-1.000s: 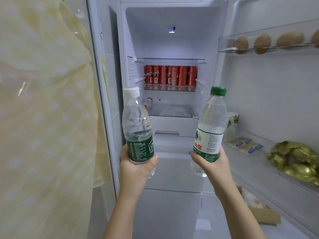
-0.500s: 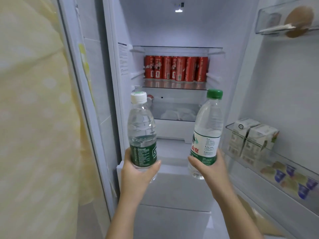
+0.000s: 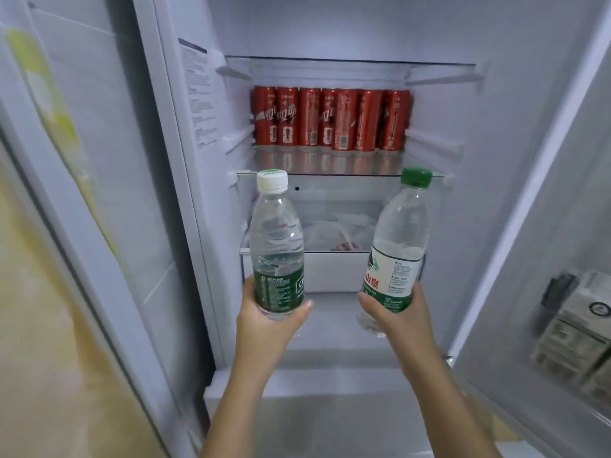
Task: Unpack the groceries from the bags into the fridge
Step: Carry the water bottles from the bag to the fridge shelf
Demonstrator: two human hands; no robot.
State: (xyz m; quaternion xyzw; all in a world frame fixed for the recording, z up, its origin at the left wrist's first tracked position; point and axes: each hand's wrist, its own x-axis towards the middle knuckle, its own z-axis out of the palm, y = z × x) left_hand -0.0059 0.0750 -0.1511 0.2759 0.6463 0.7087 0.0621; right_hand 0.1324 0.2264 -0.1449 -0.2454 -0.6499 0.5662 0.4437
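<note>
White-capped bottle is gripped in the left hand and green-capped bottle in the right hand, both before the open fridge, fingers wrapped round each label. Raise them over the glass shelf edge and set them ahead of the red cans without nudging those. Headroom looks tight. Cartons sit in the door.

A: What shows of the person?
B: Two bare forearms: the left forearm at seven o'clock in the view, the right forearm at five.
A: And the hands?
B: The left hand and right hand are bare too, slim-fingered, with narrow wrists.
</note>
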